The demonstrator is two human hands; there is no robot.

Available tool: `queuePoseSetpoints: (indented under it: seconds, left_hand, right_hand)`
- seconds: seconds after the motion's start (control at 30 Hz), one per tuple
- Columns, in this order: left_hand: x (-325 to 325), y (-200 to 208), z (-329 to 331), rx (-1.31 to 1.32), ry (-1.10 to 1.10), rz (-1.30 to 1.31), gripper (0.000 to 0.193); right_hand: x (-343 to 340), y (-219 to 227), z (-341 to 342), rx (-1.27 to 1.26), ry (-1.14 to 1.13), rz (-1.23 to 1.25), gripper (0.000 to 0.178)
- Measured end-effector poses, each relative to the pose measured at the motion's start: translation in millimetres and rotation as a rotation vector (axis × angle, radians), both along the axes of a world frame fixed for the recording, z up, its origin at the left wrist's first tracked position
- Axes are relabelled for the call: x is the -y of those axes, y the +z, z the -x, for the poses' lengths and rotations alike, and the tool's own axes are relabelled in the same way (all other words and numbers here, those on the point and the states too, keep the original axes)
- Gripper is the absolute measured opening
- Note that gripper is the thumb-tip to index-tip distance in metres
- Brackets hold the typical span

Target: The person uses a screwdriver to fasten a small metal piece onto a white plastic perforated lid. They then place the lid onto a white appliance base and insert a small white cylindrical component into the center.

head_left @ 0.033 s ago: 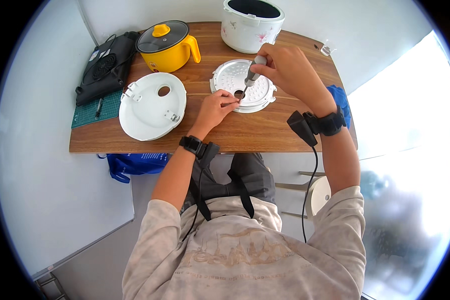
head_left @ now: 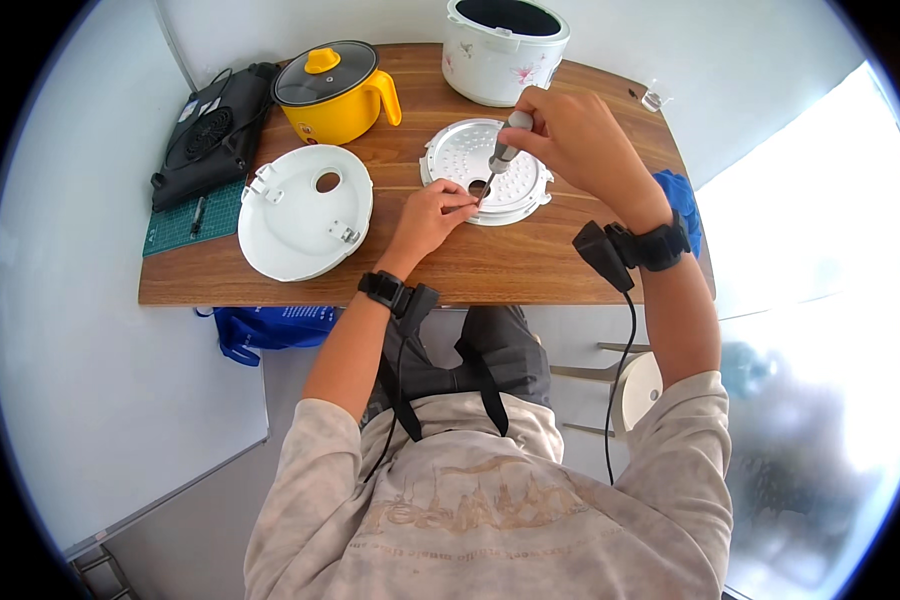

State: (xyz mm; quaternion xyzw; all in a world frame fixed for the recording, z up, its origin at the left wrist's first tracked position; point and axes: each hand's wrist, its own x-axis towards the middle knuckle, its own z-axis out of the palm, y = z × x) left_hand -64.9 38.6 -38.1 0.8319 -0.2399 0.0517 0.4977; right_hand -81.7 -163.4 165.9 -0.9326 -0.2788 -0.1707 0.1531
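A round white perforated plate (head_left: 520, 180) lies on the table ahead of me, with a dark hole near its middle. My right hand (head_left: 570, 135) is closed round the grey and white handle of a screwdriver (head_left: 505, 150) over this plate. Its shaft slants down and to the left, ending near the hole. At the screwdriver's tip, my left hand (head_left: 438, 215) has its fingers pinched together on the plate's near left part. Whatever sits between those fingertips is too small to make out. To the left lies a white round lid shell (head_left: 295, 225) with a hole and metal clips.
A yellow pot (head_left: 340, 112) with a glass lid and a black device (head_left: 215, 135) stand back left. Below them lies a green cutting mat (head_left: 180, 228) with a pen (head_left: 198, 215). A white rice cooker body (head_left: 500, 65) stands behind the plate; blue cloth (head_left: 678, 195) is at right.
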Motion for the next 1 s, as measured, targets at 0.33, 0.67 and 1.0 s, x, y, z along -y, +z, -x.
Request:
queuePoseSetpoints:
  seconds: [0.33,0.67,1.0]
  left_hand:
    - [0,2,3,0.003,-0.014,0.016,0.014]
    - [0,0,2,-0.013,-0.029,0.062,0.014]
    - [3,8,6,-0.022,-0.011,0.046,0.016]
  right_hand:
    - [-13,-10,-7,0.209,-0.104,0.195,0.054]
    - [-23,-15,1,0.244,-0.085,0.086,0.044]
    - [-30,-21,1,0.321,-0.106,0.073,0.043]
